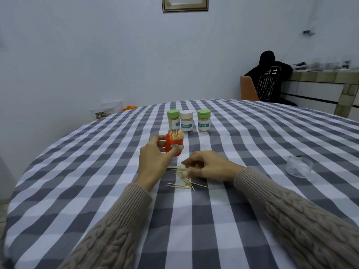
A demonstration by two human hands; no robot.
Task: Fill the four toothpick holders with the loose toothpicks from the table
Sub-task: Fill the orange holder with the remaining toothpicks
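Loose toothpicks (185, 182) lie scattered nearest, mostly flat on the checked tablecloth (252, 144), pointing various ways. Over their far edge the right hand (208, 167) curls its fingers, pinching a few; the fingertips are blurred. Just left, the left hand (155, 156) grips the orange toothpick holder (174, 144), thumb and fingers round its wall; it stands upright, open, toothpicks pointing up. Farther off stand three lidded holders: green (173, 121), white (186, 121), green (204, 121).
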